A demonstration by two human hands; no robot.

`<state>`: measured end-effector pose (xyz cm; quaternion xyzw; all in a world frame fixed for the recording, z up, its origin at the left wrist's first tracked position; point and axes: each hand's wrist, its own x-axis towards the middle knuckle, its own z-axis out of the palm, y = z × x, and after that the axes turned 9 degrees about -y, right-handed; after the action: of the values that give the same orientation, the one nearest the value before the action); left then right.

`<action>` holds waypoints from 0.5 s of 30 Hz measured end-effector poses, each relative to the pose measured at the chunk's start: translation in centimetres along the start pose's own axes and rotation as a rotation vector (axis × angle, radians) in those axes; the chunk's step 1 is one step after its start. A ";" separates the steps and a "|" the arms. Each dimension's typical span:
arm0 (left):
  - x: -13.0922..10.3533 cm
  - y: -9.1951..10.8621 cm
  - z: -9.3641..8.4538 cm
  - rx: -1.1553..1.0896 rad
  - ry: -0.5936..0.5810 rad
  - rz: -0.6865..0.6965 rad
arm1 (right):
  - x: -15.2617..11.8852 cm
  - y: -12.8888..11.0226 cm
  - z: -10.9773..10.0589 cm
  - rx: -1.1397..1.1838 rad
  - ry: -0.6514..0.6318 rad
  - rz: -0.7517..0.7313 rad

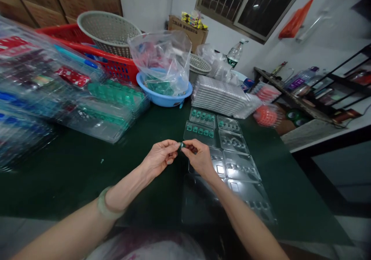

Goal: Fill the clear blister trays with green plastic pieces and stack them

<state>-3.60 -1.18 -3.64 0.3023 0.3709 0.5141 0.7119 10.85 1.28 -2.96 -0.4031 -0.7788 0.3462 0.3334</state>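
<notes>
**Both your hands pinch one small dark piece above the green table**

Your widest surface is the smooth, dark green table (290, 198), its right edge slanting away from you. Along its left edge spreads a blurred heap of clear plastic packages (43, 86), glossy and flat-sided, with green, blue and red showing through. Behind that heap sits a red basket (121, 64) with slotted walls, and a round grey colander (111, 31), pierced all over, leans on it.

Toward the far edge, you have a ribbed stack of nested clear trays (220, 95). Just left of it is a round, light-blue basin (166, 100) with a smooth rim; a thin, crinkled clear bag (162, 53) bulges up from it, and green plastic shows inside.

Between the stack and the near edge, right of the table's middle, shiny blister trays (240, 167) lie flat in two columns, with rounded corners and moulded hollows. The two farthest in the left column hold rows of translucent green pieces (199, 130).

Your left hand (160, 155), with a smooth pale bangle (107, 206) on its forearm, and your right hand (199, 157) meet just left of those trays. Both grips are narrow, thumbs and fingertips closed on the small dark green piece (181, 146), too small to make out its exact shape.
</notes>
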 end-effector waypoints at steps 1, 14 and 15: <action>0.0 0.0 0.0 0.008 -0.010 0.009 | 0.0 0.0 0.1 0.001 -0.005 -0.003; -0.3 0.5 0.4 0.064 0.058 -0.011 | -0.3 -0.2 -0.1 0.051 -0.044 0.012; -0.2 0.6 0.4 0.016 0.053 -0.023 | -0.3 0.2 -0.7 0.036 -0.050 0.003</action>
<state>-3.63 -1.25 -2.91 0.2899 0.3971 0.5106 0.7054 11.60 1.32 -2.79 -0.3895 -0.7799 0.3708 0.3204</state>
